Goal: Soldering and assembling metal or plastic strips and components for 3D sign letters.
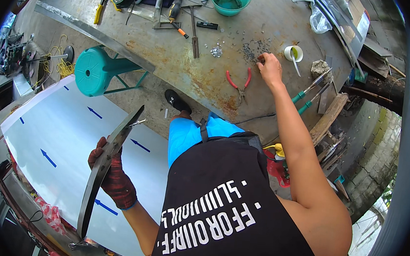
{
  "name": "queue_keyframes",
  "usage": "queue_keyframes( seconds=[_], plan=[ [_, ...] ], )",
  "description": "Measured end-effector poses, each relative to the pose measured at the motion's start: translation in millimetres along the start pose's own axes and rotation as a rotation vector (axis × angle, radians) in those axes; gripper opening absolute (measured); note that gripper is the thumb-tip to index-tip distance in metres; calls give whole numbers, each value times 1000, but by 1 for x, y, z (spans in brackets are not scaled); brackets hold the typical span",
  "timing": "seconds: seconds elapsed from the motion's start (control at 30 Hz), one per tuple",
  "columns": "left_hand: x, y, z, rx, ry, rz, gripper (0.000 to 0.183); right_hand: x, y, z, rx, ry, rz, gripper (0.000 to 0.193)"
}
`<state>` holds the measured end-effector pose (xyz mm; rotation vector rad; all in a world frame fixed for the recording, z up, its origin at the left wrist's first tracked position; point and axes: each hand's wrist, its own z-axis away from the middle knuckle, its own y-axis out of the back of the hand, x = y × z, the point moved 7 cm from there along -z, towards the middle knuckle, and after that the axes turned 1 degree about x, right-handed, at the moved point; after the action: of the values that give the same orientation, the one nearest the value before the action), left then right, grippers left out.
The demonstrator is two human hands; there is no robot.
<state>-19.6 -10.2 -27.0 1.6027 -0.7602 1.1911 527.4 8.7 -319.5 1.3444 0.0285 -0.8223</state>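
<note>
My left hand (119, 184), in a red and black work glove, is closed round a long flat metal strip (94, 182), held on a slant beside my body. A small silvery piece (138, 122) sticks out near the strip's upper end. Bare, my right hand (270, 69) reaches onto the metal table (194, 84), fingers pinched at the edge of a scatter of small dark fasteners (250, 49). What sits between those fingertips is too small to tell. A pair of red-handled pliers (241, 88) lies just left of that hand. Shiny small pieces (216, 51) form another heap.
Around the work lie a green bowl (230, 0), a white cup (293, 53) with a stick in it, a screwdriver (176, 6) and soldering irons (309, 90). A green stool (93, 72) stands left of the table; a large bluish sheet (74, 132) lies below it.
</note>
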Motion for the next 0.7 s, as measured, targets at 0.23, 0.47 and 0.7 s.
queue_keyframes(
  seconds=[0.23,0.47,0.7],
  plan=[
    [14,-13,-1,-1,40,-42,51,-8,0,0,-3,65,33,19],
    [22,-23,-2,-31,46,120,44,-3,-5,0,24,126,38,14],
    [20,-20,-6,-37,-59,-54,48,-6,-6,3,13,149,89,16]
  ],
)
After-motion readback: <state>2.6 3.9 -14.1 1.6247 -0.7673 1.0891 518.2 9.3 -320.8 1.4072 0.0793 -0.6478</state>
